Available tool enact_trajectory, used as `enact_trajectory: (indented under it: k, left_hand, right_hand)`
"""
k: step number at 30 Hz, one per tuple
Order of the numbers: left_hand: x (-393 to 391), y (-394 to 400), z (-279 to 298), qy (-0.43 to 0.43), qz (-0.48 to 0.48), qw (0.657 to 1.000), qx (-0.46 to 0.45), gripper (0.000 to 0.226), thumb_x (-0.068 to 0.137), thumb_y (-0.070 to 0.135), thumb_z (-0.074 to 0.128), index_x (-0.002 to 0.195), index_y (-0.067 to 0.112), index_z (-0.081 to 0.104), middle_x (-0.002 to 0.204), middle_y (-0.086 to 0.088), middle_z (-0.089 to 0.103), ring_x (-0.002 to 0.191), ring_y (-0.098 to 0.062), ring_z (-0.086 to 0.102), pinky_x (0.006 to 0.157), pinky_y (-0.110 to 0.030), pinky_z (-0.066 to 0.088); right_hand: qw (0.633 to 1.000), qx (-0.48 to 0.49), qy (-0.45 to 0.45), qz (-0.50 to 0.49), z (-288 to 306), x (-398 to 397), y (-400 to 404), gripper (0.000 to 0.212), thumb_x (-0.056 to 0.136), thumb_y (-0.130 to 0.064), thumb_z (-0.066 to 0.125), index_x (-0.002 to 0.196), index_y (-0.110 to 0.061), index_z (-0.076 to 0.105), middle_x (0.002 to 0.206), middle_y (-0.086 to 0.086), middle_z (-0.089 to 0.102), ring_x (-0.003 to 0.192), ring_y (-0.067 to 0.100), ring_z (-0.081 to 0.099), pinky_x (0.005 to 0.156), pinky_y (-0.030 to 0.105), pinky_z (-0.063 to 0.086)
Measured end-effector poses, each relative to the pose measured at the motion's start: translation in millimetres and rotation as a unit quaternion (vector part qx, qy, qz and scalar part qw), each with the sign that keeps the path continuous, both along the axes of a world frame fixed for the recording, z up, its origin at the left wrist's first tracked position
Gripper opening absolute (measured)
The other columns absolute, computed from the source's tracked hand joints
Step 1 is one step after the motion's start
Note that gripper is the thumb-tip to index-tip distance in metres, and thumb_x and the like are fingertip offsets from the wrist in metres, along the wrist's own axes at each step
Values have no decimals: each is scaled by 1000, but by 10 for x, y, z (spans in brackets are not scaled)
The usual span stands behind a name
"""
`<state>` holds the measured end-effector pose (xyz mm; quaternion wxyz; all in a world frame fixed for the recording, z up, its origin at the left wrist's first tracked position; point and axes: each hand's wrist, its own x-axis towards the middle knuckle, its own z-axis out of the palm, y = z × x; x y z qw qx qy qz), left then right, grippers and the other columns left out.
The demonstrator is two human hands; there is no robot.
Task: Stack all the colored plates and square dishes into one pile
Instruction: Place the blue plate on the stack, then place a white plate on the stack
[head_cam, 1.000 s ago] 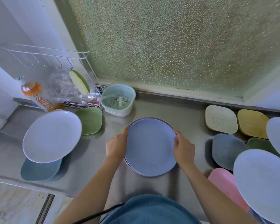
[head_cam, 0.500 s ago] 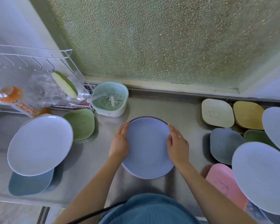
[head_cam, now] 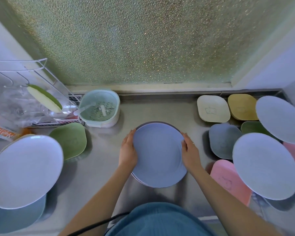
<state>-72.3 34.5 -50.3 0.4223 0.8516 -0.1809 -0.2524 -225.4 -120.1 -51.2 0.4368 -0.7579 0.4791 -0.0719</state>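
1. Holding the round blue plastic plate (head_cam: 157,154) at centre frame, our left hand (head_cam: 127,151) cups its left rim and our right hand (head_cam: 190,150) its right rim, fingers curled against the edges.
2. We see a darker rim peeking out beneath that plate on its upper and lower left edges, so it lies on at least one more plate, on the grey steel counter (head_cam: 102,167).
3. At the left of the frame, we find a large pale round plate (head_cam: 24,171) overlapping a teal square dish (head_cam: 15,218) at lower left, with a green square dish (head_cam: 71,140) just beside its upper right edge.
4. At upper right, we count a cream square dish (head_cam: 213,108) and a yellow square dish (head_cam: 242,106) side by side.
5. Below those, a grey-blue square dish (head_cam: 223,140) sits near our right hand, and a dark green square dish (head_cam: 252,127) is partly hidden.
6. Two pale round plates (head_cam: 279,118) (head_cam: 264,167) overlap the dishes at the right, the lower one covering part of a pink square dish (head_cam: 228,181).
7. Behind, at upper left, stand a mint strainer basket (head_cam: 99,108) and a white wire rack (head_cam: 24,82).
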Motion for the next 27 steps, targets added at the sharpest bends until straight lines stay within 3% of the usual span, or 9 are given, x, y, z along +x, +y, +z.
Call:
enact_trajectory:
  k: [6,11,15,18,22,24,27]
  left_hand:
    - [-361,-362,45,19,-39,999,-6,58,91,6,35,144,29,31,148,0,38,136,-19,37,114,-38,30]
    - [-471,-421,24,24,-41,999,4,57,91,12,34,143,33,31,148,2,38,135,-21,37,112,-43,33]
    - [-490,-440,50,5,-40,999,4,55,90,14,35,143,29,33,147,3,41,135,-21,39,110,-35,33]
    - [-518,-449,111,6,-21,1000,3,52,91,11,33,140,30,37,142,0,47,127,-23,46,96,-27,33]
    - [-581,-455,181,-9,0,1000,26,49,93,10,29,136,30,41,133,-4,53,117,-27,52,87,-28,33]
    - [-578,-451,153,-19,1,999,31,48,93,11,30,134,31,42,132,-4,55,115,-28,53,87,-29,34]
    - [-583,-463,115,-31,6,999,45,48,91,11,31,133,33,42,132,-2,55,110,-26,53,86,-31,36]
  right_hand:
    - [997,-55,56,-10,24,-363,-304,42,100,-20,32,142,-20,36,135,8,53,119,26,52,102,34,39]
    - [998,-29,57,-9,86,-519,-356,42,101,-17,31,143,-19,35,138,9,50,122,26,49,101,32,37]
    - [998,-42,48,-18,113,-695,-375,42,100,-24,37,141,-20,38,139,4,50,124,23,49,103,33,36]
    - [991,-87,26,-96,151,-961,-415,36,99,-22,39,134,-19,46,127,5,60,106,20,58,91,28,43]
    - [944,-172,0,-283,183,-1425,-582,27,98,-18,40,122,-16,52,116,14,63,98,29,60,84,38,49]
    - [912,-187,50,-361,182,-1667,-699,26,97,-20,44,122,-16,49,122,16,58,103,34,57,88,47,49]
    - [866,-125,119,-469,140,-2026,-841,38,92,-20,50,128,-12,40,133,22,44,117,43,45,94,55,41]
